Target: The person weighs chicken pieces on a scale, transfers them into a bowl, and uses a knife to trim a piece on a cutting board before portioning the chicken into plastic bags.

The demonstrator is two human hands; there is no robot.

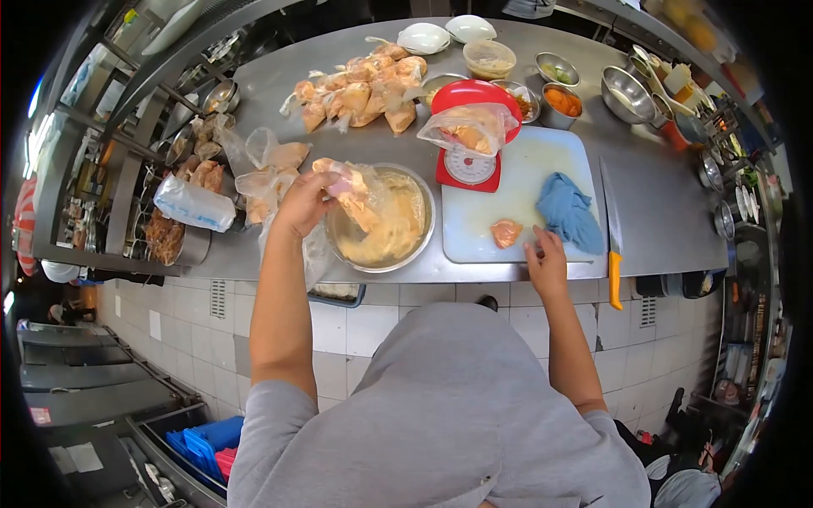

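My left hand [306, 201] is closed on a raw chicken piece [349, 190] and holds it up over the left side of a metal bowl [430, 222]. Pale, wet chicken or batter-like marinade [391, 229] fills much of that bowl. At the front of a white cutting board [474, 222], my right hand [546, 258] hovers or rests with its fingers apart, holding nothing. Just left of it lies a small chicken piece [506, 233]; a crumpled blue cloth [567, 210] is close above. A red kitchen scale [468, 169] carries an opened plastic bag of chicken [471, 129].
A knife with a yellow handle [615, 279] lies right of the board, its handle past the table edge. Tied bags of chicken [360, 91] are piled at the back. Metal bowls [628, 95] and an orange-filled container [562, 103] stand back right. A plastic-wrapped bundle [195, 203] sits left.
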